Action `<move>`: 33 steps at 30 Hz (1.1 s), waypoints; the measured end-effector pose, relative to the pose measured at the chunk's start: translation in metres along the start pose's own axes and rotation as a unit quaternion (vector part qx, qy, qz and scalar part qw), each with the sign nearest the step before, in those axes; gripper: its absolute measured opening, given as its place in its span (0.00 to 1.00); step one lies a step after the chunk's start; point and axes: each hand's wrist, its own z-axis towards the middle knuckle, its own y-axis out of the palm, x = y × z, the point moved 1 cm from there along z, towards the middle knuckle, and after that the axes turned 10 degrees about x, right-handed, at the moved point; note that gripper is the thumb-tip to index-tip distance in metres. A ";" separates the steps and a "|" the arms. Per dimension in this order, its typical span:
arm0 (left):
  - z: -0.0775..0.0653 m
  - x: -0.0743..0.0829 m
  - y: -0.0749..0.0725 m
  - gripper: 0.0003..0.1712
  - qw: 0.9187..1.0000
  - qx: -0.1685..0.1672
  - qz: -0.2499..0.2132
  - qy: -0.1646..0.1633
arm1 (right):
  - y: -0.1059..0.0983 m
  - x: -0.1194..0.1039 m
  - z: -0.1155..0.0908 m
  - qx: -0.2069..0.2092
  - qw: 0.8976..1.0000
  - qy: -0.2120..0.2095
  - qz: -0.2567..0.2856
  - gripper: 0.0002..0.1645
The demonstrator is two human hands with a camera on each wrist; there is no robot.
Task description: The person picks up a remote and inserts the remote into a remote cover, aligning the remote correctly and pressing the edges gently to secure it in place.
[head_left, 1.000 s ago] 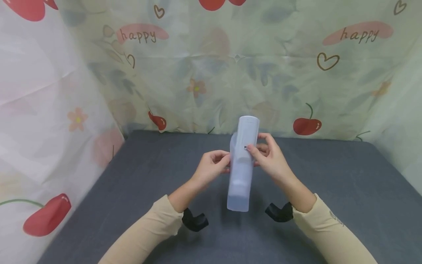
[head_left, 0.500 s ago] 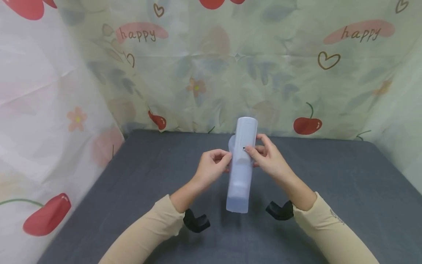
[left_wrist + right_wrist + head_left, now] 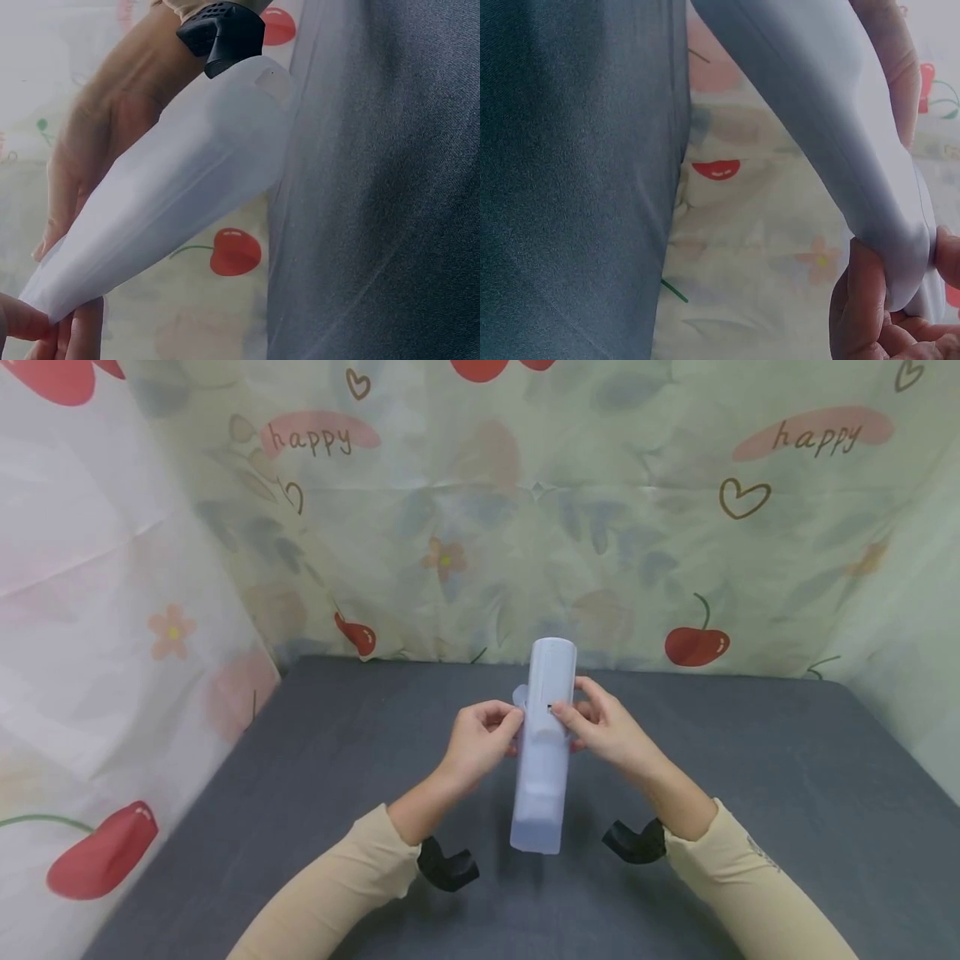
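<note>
A long, smooth white plastic device [image 3: 542, 760] is held up over the table, its far end tilted away. It has a rounded top, a thin seam and a small dark mark on its face. My left hand [image 3: 480, 742] pinches its left edge between thumb and fingers. On the other side my right hand [image 3: 613, 727] grips it, thumb on the face near the dark mark and fingers behind. A pale rounded piece [image 3: 520, 695] sticks out behind its left edge. In the left wrist view the device [image 3: 187, 172] hides part of the right hand.
Below is a dark grey cloth-covered table [image 3: 360, 735]. A patterned curtain [image 3: 480, 527] hangs behind it and down the left side. Black camera mounts [image 3: 448, 867] are on both wrists, close to the device's near end.
The device has shifted slightly toward me and left, and my right hand has moved along with it. Less of the pale rounded piece shows behind it. My left hand stays nearly still.
</note>
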 end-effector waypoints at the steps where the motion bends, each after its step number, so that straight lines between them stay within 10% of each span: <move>1: 0.000 0.000 0.000 0.12 1.000 0.002 -0.002 -0.001 | 0.000 0.000 0.000 -0.001 1.000 0.000 0.001 0.31; 21: 0.000 0.001 -0.009 0.15 0.997 -0.070 -0.005 -0.026 | -0.003 -0.002 -0.008 0.111 0.993 -0.026 -0.012 0.35; 28: 0.005 -0.005 -0.015 0.25 0.989 -0.093 -0.021 -0.116 | -0.007 -0.005 -0.017 0.091 0.987 -0.135 0.004 0.23; 33: 0.007 -0.008 -0.017 0.42 0.963 -0.183 -0.041 -0.193 | -0.002 -0.005 -0.025 0.046 0.951 -0.305 -0.026 0.24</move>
